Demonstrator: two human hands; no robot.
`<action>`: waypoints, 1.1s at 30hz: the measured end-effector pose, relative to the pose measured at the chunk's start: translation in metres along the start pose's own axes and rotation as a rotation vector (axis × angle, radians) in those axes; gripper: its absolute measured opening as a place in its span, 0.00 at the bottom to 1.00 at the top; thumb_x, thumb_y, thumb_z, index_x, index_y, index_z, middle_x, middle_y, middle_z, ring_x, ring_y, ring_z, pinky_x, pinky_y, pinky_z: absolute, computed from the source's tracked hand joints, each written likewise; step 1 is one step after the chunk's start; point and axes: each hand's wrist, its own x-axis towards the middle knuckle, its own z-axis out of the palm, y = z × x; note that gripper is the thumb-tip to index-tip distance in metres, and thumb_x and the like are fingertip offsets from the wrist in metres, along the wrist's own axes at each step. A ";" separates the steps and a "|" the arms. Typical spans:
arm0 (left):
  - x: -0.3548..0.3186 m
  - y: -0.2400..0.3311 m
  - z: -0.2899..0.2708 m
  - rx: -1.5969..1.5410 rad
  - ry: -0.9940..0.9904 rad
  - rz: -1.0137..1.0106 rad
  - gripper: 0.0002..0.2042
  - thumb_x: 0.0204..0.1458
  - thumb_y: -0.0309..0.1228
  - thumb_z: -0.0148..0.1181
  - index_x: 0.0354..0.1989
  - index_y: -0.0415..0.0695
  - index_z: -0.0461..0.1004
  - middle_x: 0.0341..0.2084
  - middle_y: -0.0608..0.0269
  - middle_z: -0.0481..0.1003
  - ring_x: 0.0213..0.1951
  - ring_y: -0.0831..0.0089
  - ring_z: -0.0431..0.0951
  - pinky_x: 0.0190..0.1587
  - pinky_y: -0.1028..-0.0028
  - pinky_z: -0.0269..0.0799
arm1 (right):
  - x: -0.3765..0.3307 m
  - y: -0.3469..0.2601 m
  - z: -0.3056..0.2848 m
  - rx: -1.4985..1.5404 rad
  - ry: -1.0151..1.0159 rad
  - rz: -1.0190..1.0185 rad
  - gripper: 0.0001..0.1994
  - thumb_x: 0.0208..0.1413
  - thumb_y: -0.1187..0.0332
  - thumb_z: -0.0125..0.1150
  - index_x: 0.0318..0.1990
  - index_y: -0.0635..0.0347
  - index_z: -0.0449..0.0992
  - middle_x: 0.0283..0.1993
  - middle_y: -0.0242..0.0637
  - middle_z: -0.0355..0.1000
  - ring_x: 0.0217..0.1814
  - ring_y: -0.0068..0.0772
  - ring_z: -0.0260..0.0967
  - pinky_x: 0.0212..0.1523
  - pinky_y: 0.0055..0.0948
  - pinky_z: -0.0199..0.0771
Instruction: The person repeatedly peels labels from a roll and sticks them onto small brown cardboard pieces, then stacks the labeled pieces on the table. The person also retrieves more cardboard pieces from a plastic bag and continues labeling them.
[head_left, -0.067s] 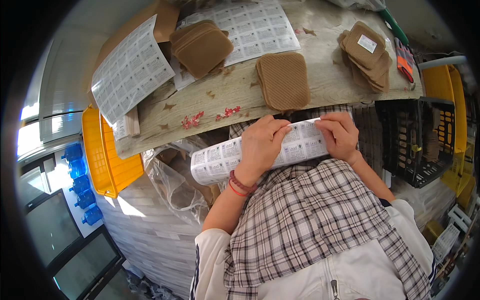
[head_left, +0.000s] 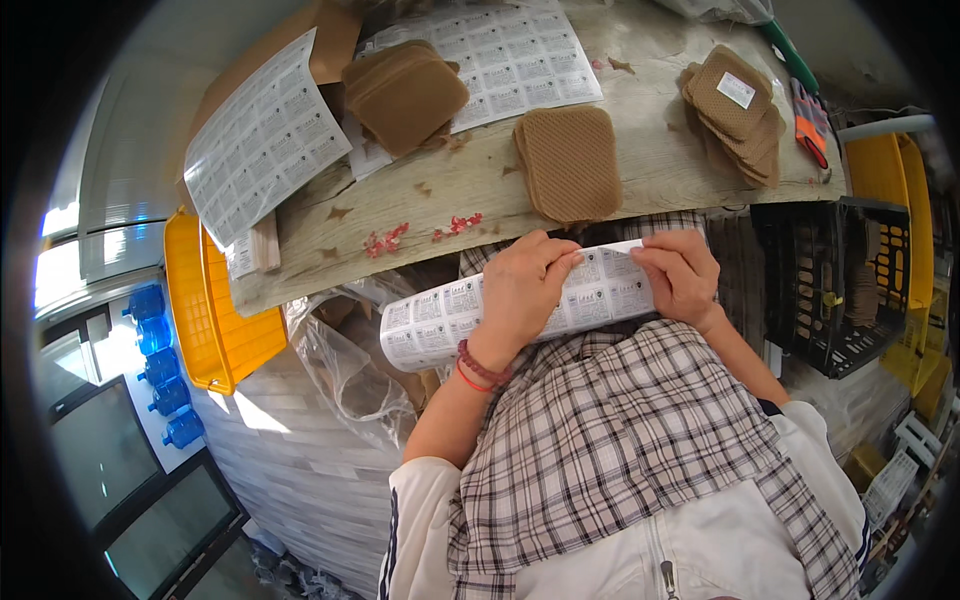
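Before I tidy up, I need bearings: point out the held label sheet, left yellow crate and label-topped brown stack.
Label sheet (head_left: pixel 604 288): head view, printed face.
Yellow crate (head_left: pixel 192 302): head view, side wall.
Brown stack (head_left: pixel 731 119): head view, top piece.

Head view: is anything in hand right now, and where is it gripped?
Yes, a curved white label sheet: the left hand grips its upper edge, the right hand its upper right corner.

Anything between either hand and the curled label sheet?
Nothing visible. The left hand lies directly across the curled label sheet, fingertips at its upper edge; the right hand pinches its right end.
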 end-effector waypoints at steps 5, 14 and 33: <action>0.009 -0.015 -0.012 -0.203 -0.177 -0.195 0.08 0.57 0.35 0.63 0.37 0.46 0.84 0.28 0.59 0.77 0.33 0.58 0.79 0.37 0.62 0.73 | 0.016 -0.019 -0.017 0.140 -0.008 -0.156 0.07 0.48 0.77 0.71 0.36 0.59 0.82 0.41 0.37 0.76 0.38 0.40 0.75 0.41 0.32 0.79; 0.013 0.028 -0.019 0.299 0.054 0.292 0.05 0.53 0.28 0.65 0.31 0.41 0.77 0.49 0.50 0.76 0.50 0.50 0.75 0.50 0.58 0.69 | 0.090 0.025 0.005 0.728 -0.038 0.784 0.04 0.63 0.74 0.64 0.42 0.65 0.80 0.35 0.26 0.75 0.37 0.14 0.68 0.41 0.17 0.70; 0.021 0.012 -0.013 0.332 -0.052 0.363 0.02 0.50 0.21 0.59 0.31 0.37 0.74 0.60 0.41 0.71 0.67 0.47 0.66 0.71 0.48 0.57 | 0.103 0.046 0.041 0.495 -0.208 0.843 0.05 0.62 0.73 0.64 0.40 0.65 0.80 0.32 0.24 0.75 0.36 0.14 0.67 0.39 0.19 0.69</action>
